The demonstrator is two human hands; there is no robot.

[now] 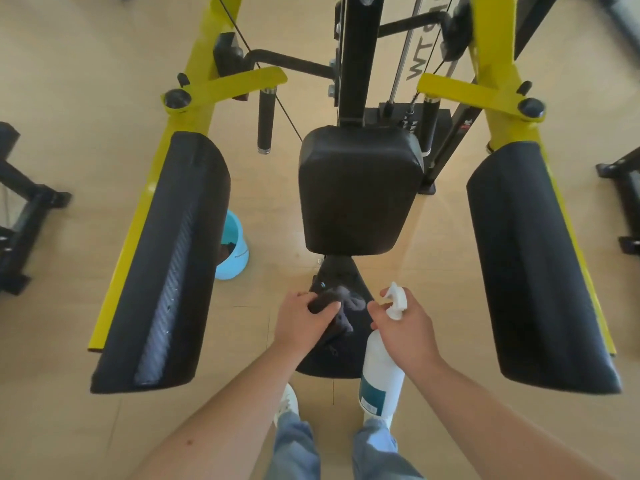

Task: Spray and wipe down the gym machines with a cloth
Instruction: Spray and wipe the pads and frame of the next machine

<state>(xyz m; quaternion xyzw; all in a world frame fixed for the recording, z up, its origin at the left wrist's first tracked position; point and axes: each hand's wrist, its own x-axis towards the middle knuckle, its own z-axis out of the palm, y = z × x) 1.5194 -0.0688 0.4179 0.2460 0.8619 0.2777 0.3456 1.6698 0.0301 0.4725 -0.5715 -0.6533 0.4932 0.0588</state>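
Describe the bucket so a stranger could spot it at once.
Find the yellow-framed machine and its long black pad at the view's left. On the wooden floor between that pad and the central back pad stands the bucket, partly hidden by the long pad. It is the only round, light blue container.

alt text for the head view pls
Seen from above, a person's left hand grips a dark cloth on the seat of a yellow-framed gym machine, while the right hand holds a white spray bottle. A black back pad stands ahead between a left side pad and a right side pad. A blue bucket sits on the floor.
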